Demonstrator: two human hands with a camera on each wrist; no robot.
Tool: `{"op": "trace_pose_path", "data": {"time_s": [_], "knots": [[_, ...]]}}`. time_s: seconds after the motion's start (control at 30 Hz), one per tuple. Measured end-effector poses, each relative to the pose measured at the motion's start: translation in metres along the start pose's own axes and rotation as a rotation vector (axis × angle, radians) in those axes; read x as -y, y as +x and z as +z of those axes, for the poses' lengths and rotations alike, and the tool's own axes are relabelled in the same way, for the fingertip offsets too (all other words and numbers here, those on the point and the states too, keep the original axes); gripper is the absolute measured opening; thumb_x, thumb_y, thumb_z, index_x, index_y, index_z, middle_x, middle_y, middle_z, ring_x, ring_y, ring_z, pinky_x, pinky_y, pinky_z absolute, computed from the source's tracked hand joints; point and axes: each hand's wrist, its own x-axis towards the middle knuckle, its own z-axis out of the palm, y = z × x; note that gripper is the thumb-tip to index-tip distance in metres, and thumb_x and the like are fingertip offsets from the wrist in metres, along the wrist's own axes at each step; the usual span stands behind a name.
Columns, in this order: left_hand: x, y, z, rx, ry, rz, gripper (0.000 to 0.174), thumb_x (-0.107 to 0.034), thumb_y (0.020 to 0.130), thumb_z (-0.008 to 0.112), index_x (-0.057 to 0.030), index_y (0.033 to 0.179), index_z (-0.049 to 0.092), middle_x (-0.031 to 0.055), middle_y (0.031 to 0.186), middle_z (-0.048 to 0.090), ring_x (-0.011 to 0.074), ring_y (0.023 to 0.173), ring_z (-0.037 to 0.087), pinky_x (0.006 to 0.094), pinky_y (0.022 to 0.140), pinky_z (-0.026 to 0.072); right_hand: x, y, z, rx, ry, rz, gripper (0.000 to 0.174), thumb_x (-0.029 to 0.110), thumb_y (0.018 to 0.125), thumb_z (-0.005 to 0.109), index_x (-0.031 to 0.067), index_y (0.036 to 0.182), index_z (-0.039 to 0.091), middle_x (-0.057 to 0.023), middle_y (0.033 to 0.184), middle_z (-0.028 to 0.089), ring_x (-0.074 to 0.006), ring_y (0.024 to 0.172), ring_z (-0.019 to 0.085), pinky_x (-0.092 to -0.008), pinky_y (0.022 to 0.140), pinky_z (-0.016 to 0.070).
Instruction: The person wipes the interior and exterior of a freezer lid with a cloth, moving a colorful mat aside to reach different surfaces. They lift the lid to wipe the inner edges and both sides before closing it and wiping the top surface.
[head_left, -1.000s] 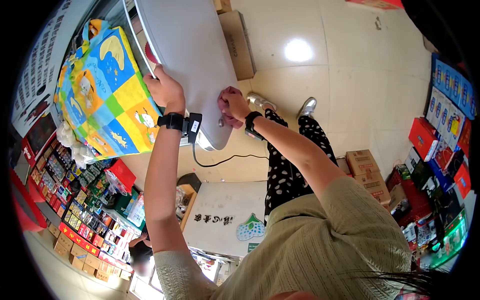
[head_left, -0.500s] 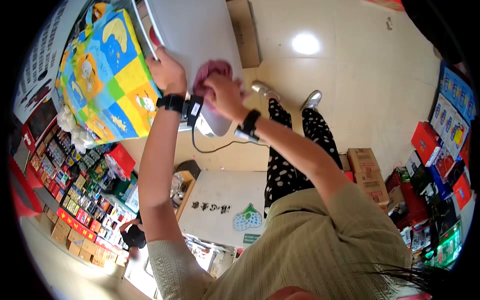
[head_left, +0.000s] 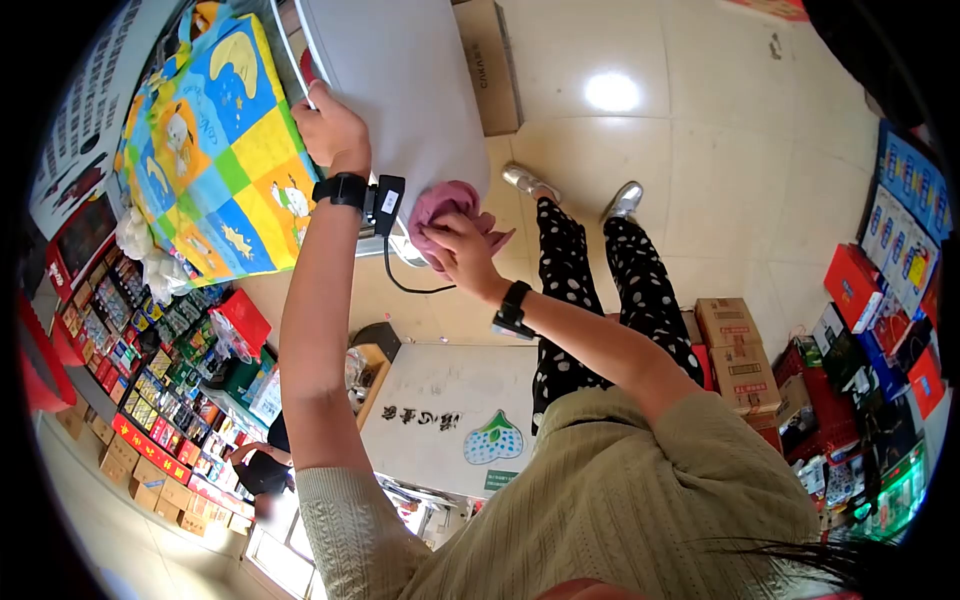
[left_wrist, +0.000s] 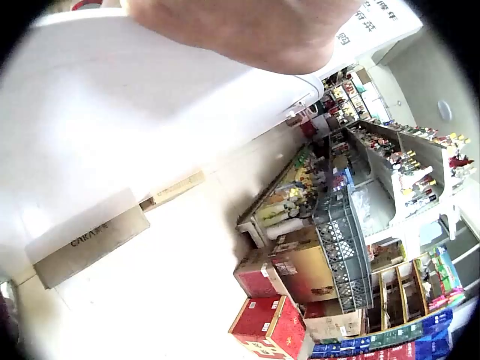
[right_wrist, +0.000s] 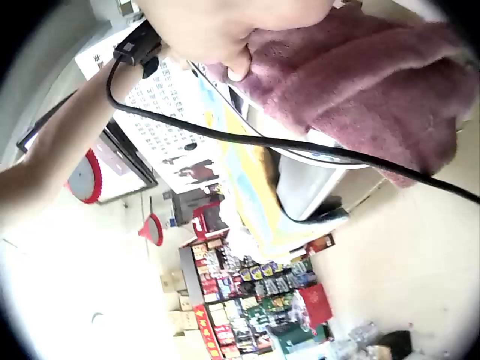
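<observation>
The left hand (head_left: pixel 333 128) curls its fingers round the edge of a light grey panel (head_left: pixel 400 90), beside a yellow and blue patterned cloth cover (head_left: pixel 215 150). At the panel's lower rounded corner the right hand (head_left: pixel 463 255) presses a bunched mauve cloth (head_left: pixel 445 200), with its thumb and fingers gathered on it. In the right wrist view the cloth (right_wrist: pixel 360 82) hangs in folds from beneath the right hand (right_wrist: pixel 232 30), a fingertip showing at its edge. The left wrist view has the left hand (left_wrist: pixel 247 30) over the pale panel (left_wrist: pixel 150 90), its fingertips out of frame.
A black cable (head_left: pixel 415 290) runs from the left wrist camera towards the right forearm. A flat carton (head_left: pixel 490 70) lies on the floor beyond the panel. Stacked cartons (head_left: pixel 735 350) stand right of the person's legs. Stocked shelves (head_left: pixel 150 370) and another person (head_left: pixel 262 470) are at lower left.
The right hand and mauve cloth have moved over the panel, first left and up, then back down to its lower corner. The left hand keeps its hold on the edge.
</observation>
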Motion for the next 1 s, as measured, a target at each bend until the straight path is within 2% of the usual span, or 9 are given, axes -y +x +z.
{"op": "trace_pose_path", "data": {"time_s": [0.1,0.37,0.5,0.57,0.63,0.7,0.77,0.97,1.0], "knots": [[0.006,0.003,0.003,-0.005,0.013,0.023,0.072,-0.06,0.092,0.042,0.0025,0.123,0.059,0.0275,0.117,0.066,0.0449,0.108,0.062,0.0492,0.095,0.0452,0.012,0.034,0.003,-0.12,0.004,-0.047,0.027,0.001,0.083,0.068,0.0013,0.11,0.069,-0.0132,0.102,0.06,-0.0316,0.097,0.058,-0.0399,0.085,0.0479],[0.003,0.003,0.002,0.004,0.018,0.015,0.072,-0.06,0.092,0.044,0.0032,0.125,0.057,0.028,0.118,0.066,0.0454,0.108,0.062,0.0488,0.095,0.0453,0.0,0.003,0.005,-0.02,0.012,-0.054,0.03,-0.002,0.084,0.066,-0.0008,0.114,0.067,-0.0137,0.105,0.057,-0.0322,0.098,0.056,-0.0397,0.087,0.0469],[-0.005,-0.003,-0.002,0.016,0.016,-0.008,0.071,-0.058,0.092,0.045,0.0041,0.125,0.057,0.0287,0.118,0.065,0.0456,0.107,0.062,0.0481,0.095,0.0454,0.008,0.037,-0.001,-0.072,0.057,-0.067,0.033,-0.003,0.082,0.065,0.0002,0.115,0.066,-0.0146,0.106,0.057,-0.0333,0.101,0.055,-0.0407,0.089,0.0472],[-0.007,-0.006,-0.004,0.033,0.007,0.002,0.071,-0.057,0.092,0.045,0.0043,0.125,0.057,0.0291,0.117,0.065,0.0456,0.107,0.062,0.0483,0.095,0.0454,0.004,0.041,-0.005,-0.034,-0.009,-0.136,0.032,-0.003,0.082,0.065,0.0003,0.114,0.066,-0.0152,0.108,0.057,-0.0337,0.102,0.055,-0.0417,0.09,0.0473],[-0.009,-0.007,-0.006,0.043,-0.016,0.011,0.07,-0.057,0.092,0.045,0.0045,0.125,0.057,0.0294,0.117,0.065,0.0457,0.107,0.062,0.0485,0.095,0.0454,-0.003,0.026,-0.011,0.031,0.016,-0.093,0.031,-0.003,0.082,0.065,0.0005,0.113,0.067,-0.0151,0.109,0.057,-0.034,0.103,0.055,-0.0424,0.09,0.0475],[-0.013,-0.009,-0.005,0.033,0.023,-0.059,0.068,-0.056,0.092,0.043,0.0007,0.126,0.06,0.0224,0.127,0.064,0.0408,0.115,0.059,0.0455,0.1,0.0422,-0.012,0.0,-0.009,0.107,0.018,-0.091,0.032,-0.003,0.081,0.066,0.0012,0.112,0.067,-0.0148,0.111,0.057,-0.0339,0.104,0.055,-0.042,0.09,0.0475],[-0.012,-0.008,-0.004,0.05,-0.004,-0.052,0.068,-0.056,0.092,0.043,0.0003,0.126,0.06,0.0218,0.127,0.064,0.0404,0.115,0.059,0.0448,0.101,0.042,-0.008,-0.005,-0.007,0.085,0.018,-0.07,0.031,-0.003,0.08,0.067,0.0015,0.111,0.068,-0.0143,0.11,0.057,-0.0329,0.104,0.055,-0.0403,0.091,0.0468],[-0.008,-0.008,-0.004,0.031,0.018,-0.052,0.067,-0.056,0.092,0.043,-0.0006,0.124,0.062,0.0207,0.125,0.065,0.0403,0.115,0.059,0.045,0.1,0.0423,-0.003,0.046,-0.014,0.074,0.046,-0.114,0.029,-0.002,0.081,0.069,0.0008,0.11,0.07,-0.0123,0.109,0.059,-0.0305,0.103,0.057,-0.0388,0.09,0.0476],[-0.006,-0.006,-0.004,0.032,0.011,-0.029,0.069,-0.056,0.092,0.044,0.0023,0.125,0.059,0.0257,0.122,0.064,0.0435,0.112,0.06,0.0464,0.098,0.0431,-0.006,0.059,-0.014,0.071,0.028,-0.136,0.029,-0.002,0.081,0.069,0.0014,0.109,0.07,-0.012,0.108,0.06,-0.0304,0.103,0.057,-0.0388,0.089,0.0481]]}}
